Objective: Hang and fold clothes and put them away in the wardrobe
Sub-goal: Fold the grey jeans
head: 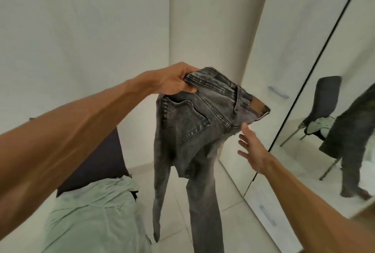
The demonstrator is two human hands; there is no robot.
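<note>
Jeans (188, 131) hanging from left hand (172, 80) grip, right hand (253, 149) w/ fingers spread

The jeans (188, 123) hanging from the left hand (172, 80) are faded grey denim, matt and coarse, with raised stitched seams. Along the waistband, away from the grip, sits a smooth tan patch (257, 104) that looks like leather. Below the grip a mint-green cloth (91, 212) lies soft and creased. Beyond the jeans, the wardrobe mirror (334, 131) is glossy. The white wardrobe door (284, 50) is satin-smooth, with a dull metal handle (278, 92). The floor tiles (229, 192) look smooth.
</note>
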